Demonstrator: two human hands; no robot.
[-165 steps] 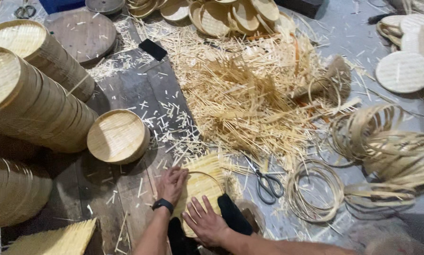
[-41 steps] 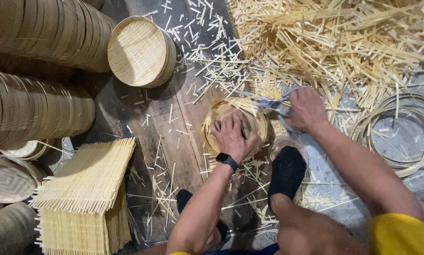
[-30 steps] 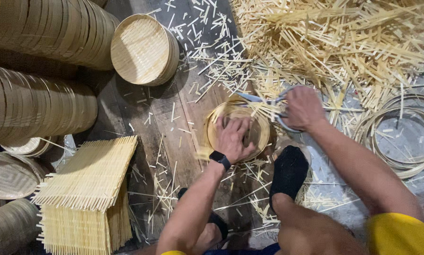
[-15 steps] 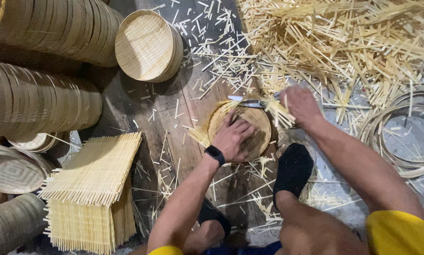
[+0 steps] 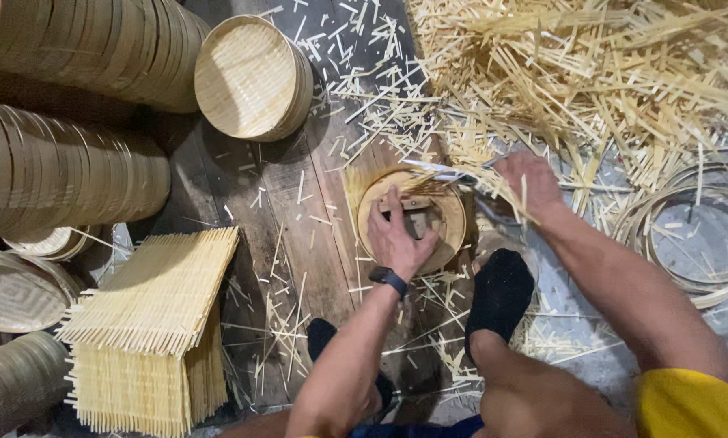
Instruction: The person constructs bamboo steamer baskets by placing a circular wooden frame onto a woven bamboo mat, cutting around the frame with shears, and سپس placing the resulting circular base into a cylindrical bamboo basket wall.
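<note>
My left hand (image 5: 400,235) presses flat on a round bamboo steamer lid (image 5: 453,219) that lies on a dark wooden board (image 5: 299,211); a black watch is on that wrist. My right hand (image 5: 526,180) grips scissors (image 5: 449,170) whose blades sit at the lid's upper rim, where strip ends stick out. My foot in a black sock (image 5: 500,296) rests just below and to the right of the lid.
Rows of stacked round bamboo frames (image 5: 64,162) lie at the left, one finished round tray (image 5: 246,77) above. A pile of square woven mats (image 5: 149,324) sits at lower left. Loose bamboo strips (image 5: 591,73) cover the upper right; bamboo hoops (image 5: 697,235) lie at right.
The scissors have worked along the lid's upper rim. My left hand has shifted its hold on the lid, turning it a little. The view has drifted.
</note>
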